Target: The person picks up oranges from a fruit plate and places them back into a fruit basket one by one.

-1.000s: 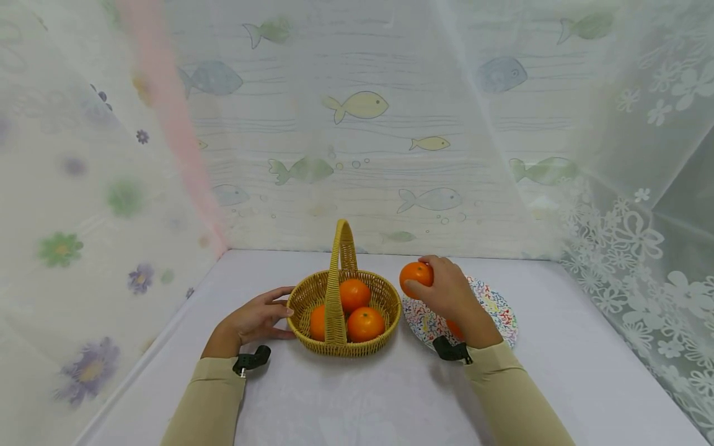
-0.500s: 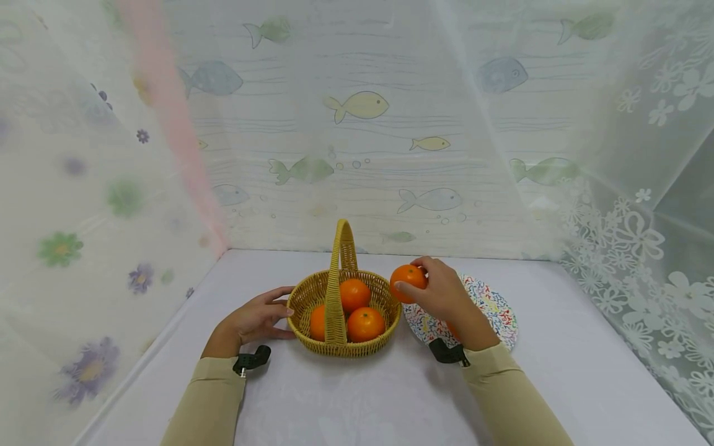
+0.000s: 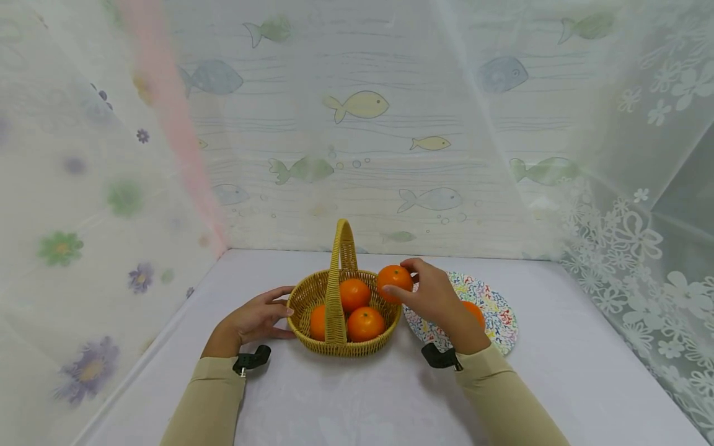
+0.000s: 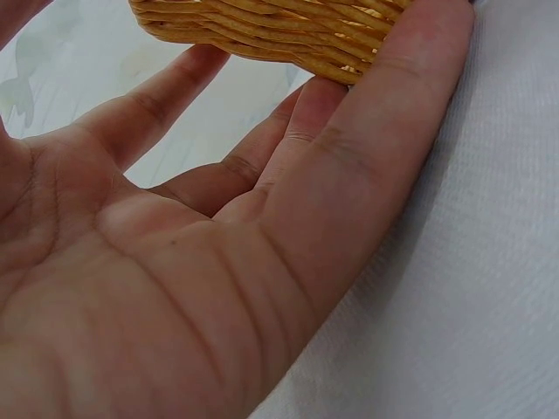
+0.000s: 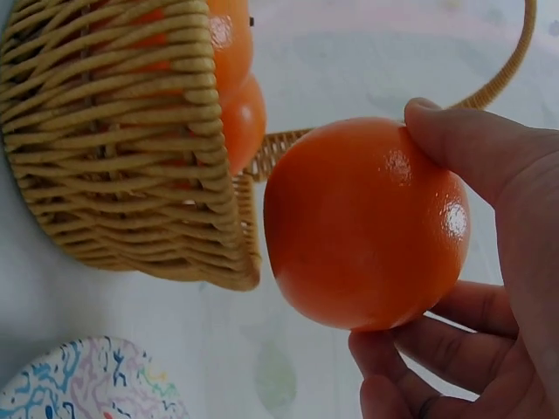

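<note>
My right hand (image 3: 432,294) holds an orange (image 3: 395,283) between thumb and fingers, over the right rim of a yellow wicker basket (image 3: 346,350). In the right wrist view the glossy orange (image 5: 367,223) hangs beside the basket (image 5: 122,148), apart from its wall. Three oranges, among them a front one (image 3: 365,324), lie in the basket; the handle partly hides the left one. Against the basket's left side rests my left hand (image 3: 259,319), its fingers spread. The left wrist view has its fingertips touching the outside of the weave (image 4: 279,30).
A round plate (image 3: 502,319) with a multicoloured pattern sits right of the basket, one orange (image 3: 474,313) on it, partly hidden by my right forearm. A white cloth covers the table (image 3: 346,402). Printed curtains (image 3: 357,155) stand behind and at both sides.
My right hand has carried its orange leftward from the plate's side to the basket's right rim. More of the orange on the plate now shows. Left hand and basket have stayed put.
</note>
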`<state>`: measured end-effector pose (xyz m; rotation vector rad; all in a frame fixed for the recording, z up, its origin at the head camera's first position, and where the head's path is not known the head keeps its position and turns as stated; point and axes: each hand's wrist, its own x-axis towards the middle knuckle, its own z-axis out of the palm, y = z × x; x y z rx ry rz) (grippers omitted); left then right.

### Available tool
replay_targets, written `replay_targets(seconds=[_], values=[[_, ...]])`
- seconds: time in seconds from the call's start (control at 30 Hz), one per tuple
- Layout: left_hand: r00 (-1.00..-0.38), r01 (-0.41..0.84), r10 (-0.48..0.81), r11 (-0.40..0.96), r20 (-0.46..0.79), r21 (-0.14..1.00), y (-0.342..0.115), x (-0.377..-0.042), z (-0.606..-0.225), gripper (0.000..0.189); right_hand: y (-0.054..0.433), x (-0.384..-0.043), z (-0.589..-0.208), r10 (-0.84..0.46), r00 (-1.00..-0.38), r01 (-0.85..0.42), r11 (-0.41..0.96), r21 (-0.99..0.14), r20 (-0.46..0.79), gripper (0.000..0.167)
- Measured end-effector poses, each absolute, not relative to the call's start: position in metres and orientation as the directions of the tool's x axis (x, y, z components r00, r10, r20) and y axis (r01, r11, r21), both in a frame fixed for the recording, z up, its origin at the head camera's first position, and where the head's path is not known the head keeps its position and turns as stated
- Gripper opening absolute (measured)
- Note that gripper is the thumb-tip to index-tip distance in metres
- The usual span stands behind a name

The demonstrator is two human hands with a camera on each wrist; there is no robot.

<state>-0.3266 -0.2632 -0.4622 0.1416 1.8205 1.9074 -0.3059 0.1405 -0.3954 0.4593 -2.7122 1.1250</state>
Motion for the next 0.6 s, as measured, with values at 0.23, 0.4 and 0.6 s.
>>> replay_targets(seconds=[0.23, 0.4, 0.6], values=[[-0.876, -0.274, 0.407, 0.019, -0.257, 0.962, -0.262, -0.326, -0.462, 0.073, 0.132, -0.305, -0.402, -0.233, -0.929, -0.369, 0.661, -0.654, 0.288, 0.075], [-0.877, -0.275, 0.405, 0.024, -0.260, 0.961, -0.262, -0.326, -0.463, 0.074, 0.128, -0.304, -0.406, -0.262, -0.911, -0.410, 0.669, -0.620, 0.319, 0.069], [-0.874, -0.269, 0.415, 0.025, -0.255, 0.963, -0.262, -0.325, -0.461, 0.074, 0.124, -0.305, -0.409, -0.289, -0.897, -0.438, 0.683, -0.584, 0.334, 0.066]])
